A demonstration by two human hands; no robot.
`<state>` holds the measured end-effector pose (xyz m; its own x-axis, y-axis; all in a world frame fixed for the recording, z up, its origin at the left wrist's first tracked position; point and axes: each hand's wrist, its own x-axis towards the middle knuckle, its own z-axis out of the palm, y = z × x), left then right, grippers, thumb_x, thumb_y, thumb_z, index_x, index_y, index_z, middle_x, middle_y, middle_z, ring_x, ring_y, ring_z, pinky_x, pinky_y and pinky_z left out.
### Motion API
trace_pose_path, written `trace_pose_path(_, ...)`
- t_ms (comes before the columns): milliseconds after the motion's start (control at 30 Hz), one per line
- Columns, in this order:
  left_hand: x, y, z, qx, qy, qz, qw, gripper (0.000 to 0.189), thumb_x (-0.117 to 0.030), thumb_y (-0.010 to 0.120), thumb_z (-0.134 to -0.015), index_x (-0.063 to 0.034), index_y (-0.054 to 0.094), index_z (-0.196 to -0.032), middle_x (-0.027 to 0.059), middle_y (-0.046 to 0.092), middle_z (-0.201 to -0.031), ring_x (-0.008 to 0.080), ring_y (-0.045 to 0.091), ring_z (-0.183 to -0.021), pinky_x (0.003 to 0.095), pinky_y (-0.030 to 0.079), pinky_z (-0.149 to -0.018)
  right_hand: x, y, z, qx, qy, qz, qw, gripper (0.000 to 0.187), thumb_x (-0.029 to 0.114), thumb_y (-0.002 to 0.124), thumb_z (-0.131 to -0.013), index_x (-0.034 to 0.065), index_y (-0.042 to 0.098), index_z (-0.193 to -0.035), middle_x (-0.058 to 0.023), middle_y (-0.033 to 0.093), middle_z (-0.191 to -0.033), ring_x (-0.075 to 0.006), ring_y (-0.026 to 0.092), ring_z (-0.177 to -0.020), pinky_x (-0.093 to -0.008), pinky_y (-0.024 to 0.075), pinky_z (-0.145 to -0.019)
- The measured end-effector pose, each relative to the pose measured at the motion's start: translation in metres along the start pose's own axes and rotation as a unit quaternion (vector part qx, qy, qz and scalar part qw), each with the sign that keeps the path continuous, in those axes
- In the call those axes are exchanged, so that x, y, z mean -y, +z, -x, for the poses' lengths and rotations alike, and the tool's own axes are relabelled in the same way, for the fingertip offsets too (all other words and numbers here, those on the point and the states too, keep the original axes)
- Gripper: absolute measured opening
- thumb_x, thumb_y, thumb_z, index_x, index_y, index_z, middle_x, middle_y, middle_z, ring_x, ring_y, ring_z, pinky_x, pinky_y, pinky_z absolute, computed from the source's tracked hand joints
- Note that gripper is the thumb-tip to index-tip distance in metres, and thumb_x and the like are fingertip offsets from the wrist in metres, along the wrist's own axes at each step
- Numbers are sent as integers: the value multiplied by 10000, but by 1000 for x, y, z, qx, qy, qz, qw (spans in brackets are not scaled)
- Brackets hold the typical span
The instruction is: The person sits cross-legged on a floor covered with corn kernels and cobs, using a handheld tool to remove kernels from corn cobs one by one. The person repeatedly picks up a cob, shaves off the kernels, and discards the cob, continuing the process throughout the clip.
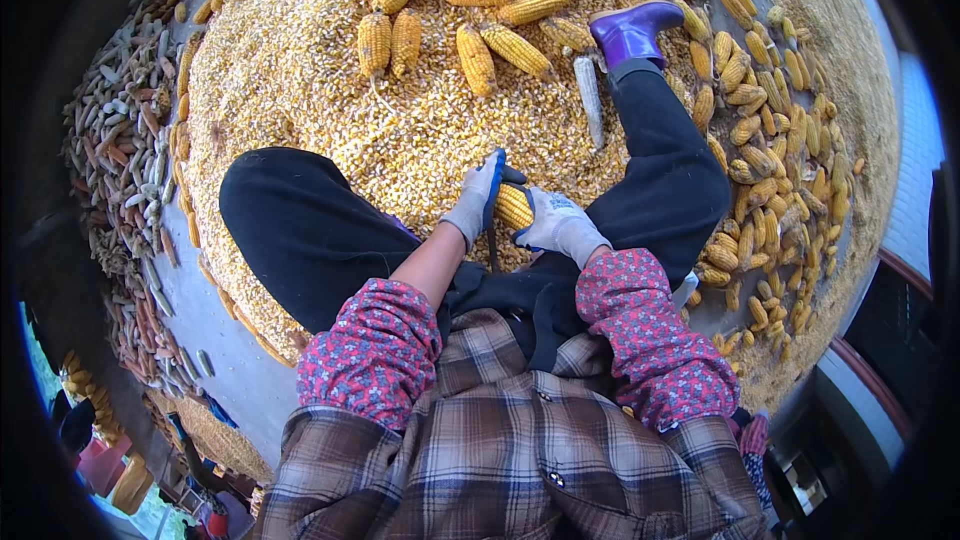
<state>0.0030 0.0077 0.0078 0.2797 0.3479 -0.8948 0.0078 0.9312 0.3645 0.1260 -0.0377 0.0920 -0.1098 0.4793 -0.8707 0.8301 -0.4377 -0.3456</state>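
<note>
My right hand (553, 219), in a pale knit glove with blue-coated palm, grips the near right side of a yellow ear of corn (514, 207). My left hand (480, 193), gloved alike, is closed in at the ear's left side, its fingers partly hidden. A dark narrow bar (492, 247) runs down from beside my left palm towards my lap; whether that hand grips it is hidden. Both hands are between my spread legs, over a wide heap of loose corn kernels (300, 90). Rows of kernels still cover the visible part of the ear.
Unshelled ears (517, 45) lie on the heap ahead, beside a bare white cob (589, 101). My purple boot (637, 30) rests at upper right. More ears (772, 187) cover the floor right; stripped cobs (124, 127) are piled left. Another person's sleeve (754, 457) shows lower right.
</note>
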Motion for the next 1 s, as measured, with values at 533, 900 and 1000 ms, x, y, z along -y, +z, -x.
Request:
trace_pose_path(533, -2, -7, 1, 112, -85, 119, 983, 524, -473, 459, -854, 28, 591, -934, 149, 626, -835, 254, 602, -701, 381, 502, -699, 18, -11, 14, -35, 62, 33, 997, 566, 331, 616, -660, 22, 468, -1110, -193, 564, -1066, -315, 542, -1006, -356, 429, -865)
trace_pose_path(900, -8, -8, 12, 116, -104, 97, 983, 485, -439, 420, -873, 2, 595, -775, 80, 552, -593, 195, 500, -438, 313, 439, -412, 4, -46, 67, 6, -7, -64, 998, 517, 363, 666, -598, 35, 562, -986, -197, 590, -982, -296, 565, -952, -344, 447, -814)
trace_pose_path(1000, -2, 0, 4, 62, -72, 87, 992, 495, -500, 418, -858, -51, 623, -896, 60, 588, -752, 168, 525, -573, 301, 453, -513, -5, -31, 40, -19, -12, -34, 999, 533, 362, 671, -587, 23, 560, -984, -197, 590, -984, -295, 565, -952, -349, 447, -812)
